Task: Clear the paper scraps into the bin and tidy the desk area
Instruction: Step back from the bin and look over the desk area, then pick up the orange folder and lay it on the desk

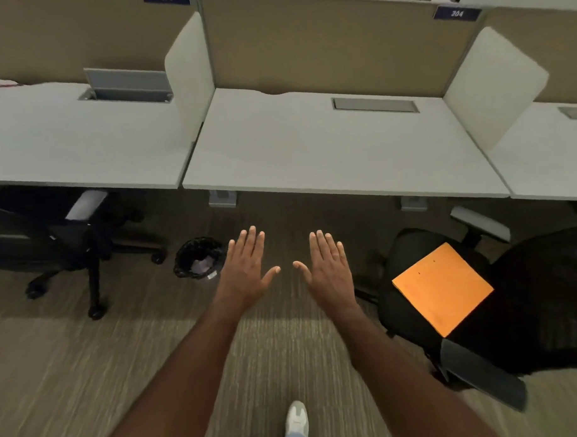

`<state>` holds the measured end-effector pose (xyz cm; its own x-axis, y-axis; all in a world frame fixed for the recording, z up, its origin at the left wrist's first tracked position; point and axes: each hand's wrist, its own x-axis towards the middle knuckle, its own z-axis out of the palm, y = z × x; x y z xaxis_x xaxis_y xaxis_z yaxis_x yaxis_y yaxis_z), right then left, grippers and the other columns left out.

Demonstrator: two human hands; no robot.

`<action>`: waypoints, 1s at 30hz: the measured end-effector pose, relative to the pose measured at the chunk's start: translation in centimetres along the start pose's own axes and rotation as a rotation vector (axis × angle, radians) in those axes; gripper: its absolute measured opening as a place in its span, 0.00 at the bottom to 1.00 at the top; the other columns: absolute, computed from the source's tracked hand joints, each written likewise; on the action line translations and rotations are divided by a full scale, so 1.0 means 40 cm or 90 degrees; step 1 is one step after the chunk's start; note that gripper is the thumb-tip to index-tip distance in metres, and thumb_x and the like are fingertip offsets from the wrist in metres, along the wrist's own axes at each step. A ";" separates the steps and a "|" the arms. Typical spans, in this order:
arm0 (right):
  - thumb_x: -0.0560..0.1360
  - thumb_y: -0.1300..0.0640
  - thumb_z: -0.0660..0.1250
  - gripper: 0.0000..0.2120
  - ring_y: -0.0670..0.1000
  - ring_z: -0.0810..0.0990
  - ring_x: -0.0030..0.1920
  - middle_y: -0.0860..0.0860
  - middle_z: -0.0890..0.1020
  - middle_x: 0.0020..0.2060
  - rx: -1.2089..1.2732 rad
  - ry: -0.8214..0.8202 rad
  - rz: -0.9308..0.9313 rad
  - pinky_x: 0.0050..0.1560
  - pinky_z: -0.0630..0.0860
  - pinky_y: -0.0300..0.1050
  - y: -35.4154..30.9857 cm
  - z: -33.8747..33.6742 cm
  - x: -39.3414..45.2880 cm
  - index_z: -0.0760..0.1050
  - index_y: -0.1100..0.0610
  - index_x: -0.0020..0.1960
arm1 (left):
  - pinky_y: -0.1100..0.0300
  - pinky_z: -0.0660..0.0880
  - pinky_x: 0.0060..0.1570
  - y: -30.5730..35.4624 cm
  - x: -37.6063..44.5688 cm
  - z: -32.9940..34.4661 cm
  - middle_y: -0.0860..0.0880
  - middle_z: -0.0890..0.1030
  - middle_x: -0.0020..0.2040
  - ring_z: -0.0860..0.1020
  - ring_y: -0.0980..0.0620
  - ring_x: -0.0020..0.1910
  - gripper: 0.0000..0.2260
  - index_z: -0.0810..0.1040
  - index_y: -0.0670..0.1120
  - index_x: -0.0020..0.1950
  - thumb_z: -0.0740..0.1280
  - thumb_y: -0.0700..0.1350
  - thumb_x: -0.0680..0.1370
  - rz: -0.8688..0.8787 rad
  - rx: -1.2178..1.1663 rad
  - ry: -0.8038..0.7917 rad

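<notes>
The small round black bin (199, 258) stands upright on the floor, just left of my left grip. Pale paper scraps (202, 264) lie inside. The white surface (327, 151) is bare.

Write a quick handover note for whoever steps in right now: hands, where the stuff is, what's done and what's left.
Left hand and right hand: both open flat, palms down, nothing in either grip, held over the carpet.
Bin: on the floor left of the hands, paper inside.
Desk: no scraps visible on top.
Orange envelope: lying on the black chair to the right.
Done: scraps appear binned.
Left: probably the envelope and pushing in the chair.
</notes>
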<state>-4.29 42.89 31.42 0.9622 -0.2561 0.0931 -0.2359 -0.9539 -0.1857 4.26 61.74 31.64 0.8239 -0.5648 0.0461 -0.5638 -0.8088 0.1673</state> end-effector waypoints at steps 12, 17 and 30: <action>0.81 0.35 0.48 0.37 0.56 0.51 0.81 0.57 0.56 0.80 0.016 0.011 0.316 0.80 0.49 0.56 0.408 0.027 -0.191 0.51 0.58 0.81 | 0.45 0.45 0.79 0.409 0.180 0.157 0.44 0.48 0.83 0.46 0.45 0.82 0.37 0.49 0.45 0.82 0.55 0.65 0.80 0.272 -0.025 -0.084; 0.82 0.35 0.49 0.37 0.58 0.53 0.81 0.57 0.57 0.80 0.023 0.000 0.405 0.80 0.50 0.57 0.603 0.064 -0.184 0.52 0.59 0.81 | 0.46 0.46 0.80 0.584 0.323 0.244 0.45 0.47 0.83 0.45 0.46 0.82 0.37 0.48 0.46 0.82 0.52 0.66 0.80 0.347 -0.009 -0.113; 0.82 0.37 0.52 0.35 0.57 0.55 0.80 0.56 0.59 0.80 0.094 0.017 0.678 0.80 0.51 0.58 0.986 0.156 -0.204 0.54 0.58 0.81 | 0.50 0.47 0.80 0.918 0.568 0.480 0.46 0.43 0.83 0.43 0.47 0.82 0.37 0.43 0.45 0.82 0.57 0.61 0.82 0.383 -0.065 -0.263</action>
<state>-20.59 8.34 17.24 0.2676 -0.9492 -0.1655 -0.9304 -0.2099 -0.3007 1.17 16.06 19.91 0.2740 -0.9380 -0.2124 -0.8868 -0.3319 0.3216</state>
